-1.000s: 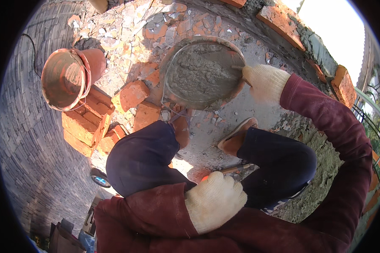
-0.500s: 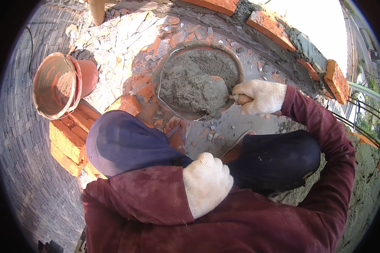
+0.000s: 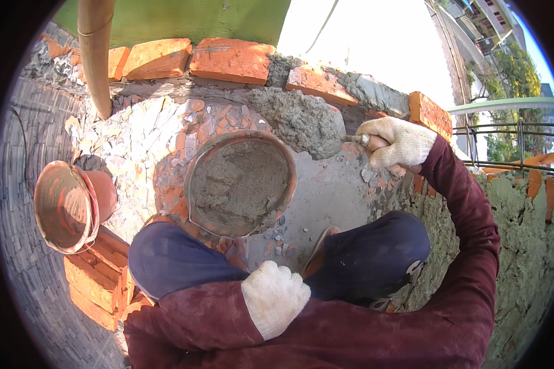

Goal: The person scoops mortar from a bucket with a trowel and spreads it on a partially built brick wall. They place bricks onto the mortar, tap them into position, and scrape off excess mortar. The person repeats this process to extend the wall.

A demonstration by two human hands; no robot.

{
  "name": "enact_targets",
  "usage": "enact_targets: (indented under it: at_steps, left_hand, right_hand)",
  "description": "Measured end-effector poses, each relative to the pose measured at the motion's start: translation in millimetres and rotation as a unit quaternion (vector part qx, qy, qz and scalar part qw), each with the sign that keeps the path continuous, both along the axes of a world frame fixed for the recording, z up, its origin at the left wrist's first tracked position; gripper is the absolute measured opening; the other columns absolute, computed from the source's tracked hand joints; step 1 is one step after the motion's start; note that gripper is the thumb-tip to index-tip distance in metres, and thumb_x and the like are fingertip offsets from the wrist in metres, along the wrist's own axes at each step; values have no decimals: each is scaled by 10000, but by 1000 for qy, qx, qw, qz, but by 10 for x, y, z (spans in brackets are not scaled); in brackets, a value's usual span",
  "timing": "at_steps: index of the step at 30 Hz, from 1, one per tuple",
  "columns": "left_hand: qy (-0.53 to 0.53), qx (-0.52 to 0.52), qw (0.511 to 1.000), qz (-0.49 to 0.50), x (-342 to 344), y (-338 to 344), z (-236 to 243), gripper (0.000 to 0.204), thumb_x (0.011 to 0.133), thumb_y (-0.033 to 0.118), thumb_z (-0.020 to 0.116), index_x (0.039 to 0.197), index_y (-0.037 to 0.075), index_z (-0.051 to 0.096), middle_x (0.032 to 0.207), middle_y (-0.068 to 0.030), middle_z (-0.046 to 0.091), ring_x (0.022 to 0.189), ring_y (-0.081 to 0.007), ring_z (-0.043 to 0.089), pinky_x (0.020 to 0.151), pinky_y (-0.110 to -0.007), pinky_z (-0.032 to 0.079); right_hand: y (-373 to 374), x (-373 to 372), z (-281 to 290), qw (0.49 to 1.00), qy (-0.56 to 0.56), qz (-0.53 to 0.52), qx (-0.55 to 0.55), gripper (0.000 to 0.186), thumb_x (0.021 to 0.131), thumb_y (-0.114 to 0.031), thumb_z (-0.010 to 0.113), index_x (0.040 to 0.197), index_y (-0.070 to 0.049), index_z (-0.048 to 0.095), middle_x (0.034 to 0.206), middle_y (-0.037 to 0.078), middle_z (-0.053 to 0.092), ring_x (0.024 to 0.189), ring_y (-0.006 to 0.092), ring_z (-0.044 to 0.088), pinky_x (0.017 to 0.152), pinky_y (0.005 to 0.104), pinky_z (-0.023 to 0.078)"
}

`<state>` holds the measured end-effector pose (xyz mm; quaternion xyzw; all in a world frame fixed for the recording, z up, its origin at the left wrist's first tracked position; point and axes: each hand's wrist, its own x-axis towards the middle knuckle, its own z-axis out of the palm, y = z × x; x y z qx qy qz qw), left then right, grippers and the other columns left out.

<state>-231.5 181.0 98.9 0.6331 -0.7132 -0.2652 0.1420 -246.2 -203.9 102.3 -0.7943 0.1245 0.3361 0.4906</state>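
In my gloved right hand (image 3: 401, 141) is the handle of a trowel (image 3: 362, 140), reaching out past the far right of a round tub. A large heap of wet grey mortar (image 3: 305, 123) covers the trowel's blade, close to the brick course. The tub (image 3: 293, 178) stands on the ground beyond my knees, with more mortar (image 3: 243, 178) inside and a wire handle at its rim. My left hand (image 3: 276, 300), also in a white knitted glove, is closed in a fist before my body; nothing shows in it.
A row of orange bricks (image 3: 231, 60) set in mortar runs along the far side. At left, stacked buckets (image 3: 61, 206) stand by piled bricks (image 3: 92, 280). A bamboo pole (image 3: 96, 55) rises at far left. Metal bars (image 3: 511, 129) stand at right, and broken brick litters the ground.
My right hand has lifted the trowel with a heap of mortar out of the tub and carried it toward the brick row. The view has tilted up; my left fist stays near my body.
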Motion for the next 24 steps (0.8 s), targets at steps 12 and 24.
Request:
enact_targets:
  at_steps: [12, 24]
  left_hand:
    - [-5, 20, 1000, -16, 5, -107, -66, 86, 821, 211, 657, 868, 139, 662, 801, -28, 615, 781, -218, 630, 690, -386, 464]
    - [9, -16, 1000, 10, 62, -98, -120, 70, 805, 214, 656, 835, 150, 653, 786, -26, 608, 770, -213, 628, 697, -376, 459]
  right_hand:
    - [-110, 613, -1121, 732, -353, 29, -582, 324, 933, -105, 653, 1226, 9, 577, 908, 203, 709, 848, 377, 735, 740, 448, 596]
    - [52, 132, -722, 974, -45, -221, -23, 385, 1085, -377, 519, 1049, -7, 622, 729, 38, 597, 521, 142, 587, 476, 319, 487]
